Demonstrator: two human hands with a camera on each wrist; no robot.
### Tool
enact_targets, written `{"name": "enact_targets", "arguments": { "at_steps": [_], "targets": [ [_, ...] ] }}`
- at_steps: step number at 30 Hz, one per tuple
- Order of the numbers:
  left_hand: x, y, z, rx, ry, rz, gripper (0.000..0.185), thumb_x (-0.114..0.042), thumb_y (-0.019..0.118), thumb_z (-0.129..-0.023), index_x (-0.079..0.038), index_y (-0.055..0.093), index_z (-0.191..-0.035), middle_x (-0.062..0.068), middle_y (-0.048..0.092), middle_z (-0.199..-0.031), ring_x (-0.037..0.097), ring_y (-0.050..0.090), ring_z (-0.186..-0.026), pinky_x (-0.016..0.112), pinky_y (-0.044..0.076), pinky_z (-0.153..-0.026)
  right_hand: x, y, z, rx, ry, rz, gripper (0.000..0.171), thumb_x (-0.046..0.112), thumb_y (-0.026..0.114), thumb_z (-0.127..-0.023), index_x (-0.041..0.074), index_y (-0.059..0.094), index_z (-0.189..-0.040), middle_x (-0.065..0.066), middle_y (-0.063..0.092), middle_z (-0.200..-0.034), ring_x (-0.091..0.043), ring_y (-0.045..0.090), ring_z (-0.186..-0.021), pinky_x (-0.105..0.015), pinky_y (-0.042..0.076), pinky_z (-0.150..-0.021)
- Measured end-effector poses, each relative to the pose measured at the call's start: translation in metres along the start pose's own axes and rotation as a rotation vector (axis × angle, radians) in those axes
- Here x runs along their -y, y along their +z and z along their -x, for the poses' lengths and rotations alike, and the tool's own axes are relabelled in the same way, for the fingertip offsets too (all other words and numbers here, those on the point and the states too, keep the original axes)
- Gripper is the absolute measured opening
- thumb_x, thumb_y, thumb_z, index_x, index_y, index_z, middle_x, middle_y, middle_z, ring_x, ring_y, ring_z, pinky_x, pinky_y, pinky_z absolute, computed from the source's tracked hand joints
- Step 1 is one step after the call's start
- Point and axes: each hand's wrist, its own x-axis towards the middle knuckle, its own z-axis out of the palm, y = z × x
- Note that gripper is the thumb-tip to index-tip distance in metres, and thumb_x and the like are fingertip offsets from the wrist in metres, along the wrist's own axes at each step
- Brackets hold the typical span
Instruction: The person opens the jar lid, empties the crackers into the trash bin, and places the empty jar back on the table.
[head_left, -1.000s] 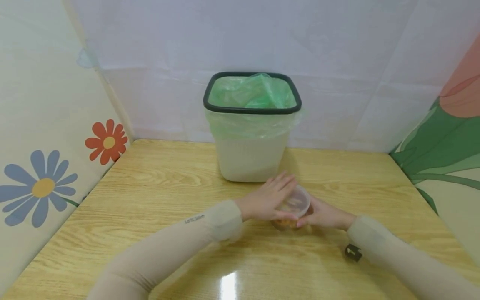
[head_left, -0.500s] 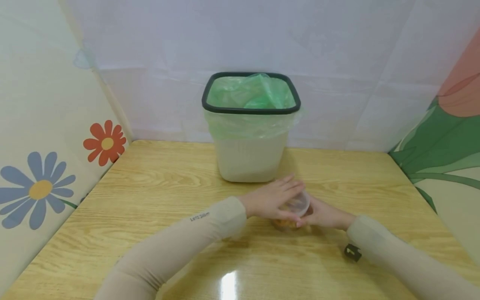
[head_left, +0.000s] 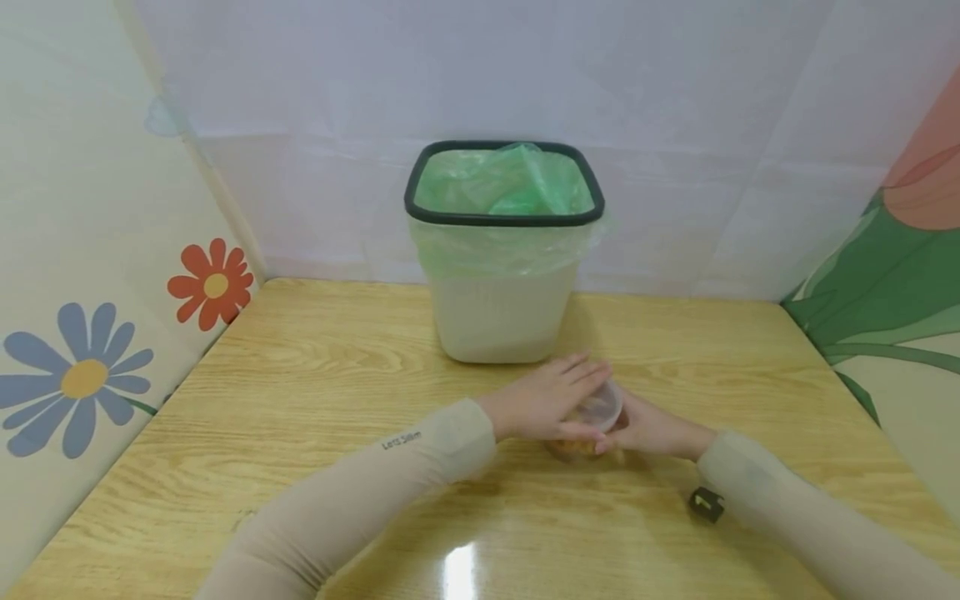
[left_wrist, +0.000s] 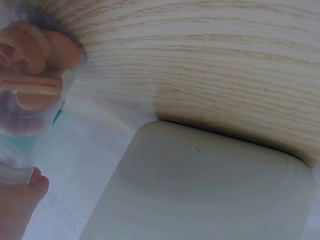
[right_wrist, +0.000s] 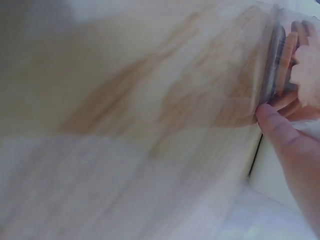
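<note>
A clear plastic jar with a translucent lid stands on the table, just in front of the bin. Orange-brown, biscuit-like pieces show through its wall in the left wrist view. My left hand grips the lid from the left, its fingers across the top and its thumb along the near edge. From the right, my right hand holds the jar's side, thumb in front; its far fingers are hidden behind the jar. The right wrist view shows the right thumb against the wall.
A pale waste bin with a black rim and green liner bag stands behind the hands, against the white back sheet. Beside the right sleeve lies a small black tag. Flower-printed sheets border the wooden table.
My left hand and forearm have shifted slightly to the right over the lid during the first half second. The jar, the right hand and the bin stay in place.
</note>
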Motion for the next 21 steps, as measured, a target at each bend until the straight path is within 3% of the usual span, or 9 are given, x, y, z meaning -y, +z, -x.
{"name": "enact_targets", "arguments": {
  "at_steps": [4, 11, 15, 21],
  "targets": [
    [-0.002, 0.002, 0.000, -0.042, 0.015, -0.060, 0.079, -0.050, 0.054, -0.096, 0.003, 0.029, -0.149, 0.016, 0.035, -0.152, 0.032, 0.030, -0.140, 0.037, 0.014, -0.118, 0.000, 0.000, 0.000, -0.004, 0.009, -0.010, 0.095, 0.006, 0.075, -0.084, -0.016, 0.007, -0.147, -0.036, 0.043, -0.134, -0.014, 0.055, -0.113, -0.026, 0.047, -0.094],
    [-0.008, 0.005, 0.000, -0.095, -0.027, -0.069, 0.077, -0.050, 0.054, -0.096, 0.002, 0.032, -0.148, 0.014, 0.041, -0.149, 0.032, 0.034, -0.137, 0.037, 0.018, -0.117, 0.001, 0.000, 0.000, 0.004, 0.015, -0.034, 0.096, 0.005, 0.074, -0.085, -0.015, 0.003, -0.148, -0.037, 0.037, -0.138, -0.040, 0.049, -0.120, -0.024, 0.045, -0.096],
    [-0.012, 0.005, 0.001, -0.108, -0.064, -0.064, 0.077, -0.051, 0.054, -0.096, 0.003, 0.034, -0.148, 0.014, 0.042, -0.148, 0.032, 0.036, -0.136, 0.038, 0.019, -0.117, 0.001, 0.000, 0.000, 0.014, 0.018, -0.046, 0.097, 0.007, 0.074, -0.086, -0.014, 0.003, -0.148, -0.037, 0.035, -0.140, -0.044, 0.047, -0.121, -0.024, 0.044, -0.097],
    [-0.012, 0.000, -0.001, -0.033, -0.110, -0.026, 0.080, -0.054, 0.054, -0.094, 0.000, 0.032, -0.150, 0.012, 0.038, -0.151, 0.031, 0.032, -0.139, 0.046, 0.022, -0.115, 0.001, 0.000, -0.001, 0.031, 0.030, -0.061, 0.099, 0.007, 0.074, -0.085, -0.011, 0.001, -0.150, -0.036, 0.033, -0.142, -0.045, 0.045, -0.122, -0.024, 0.044, -0.097]
  ]
}}
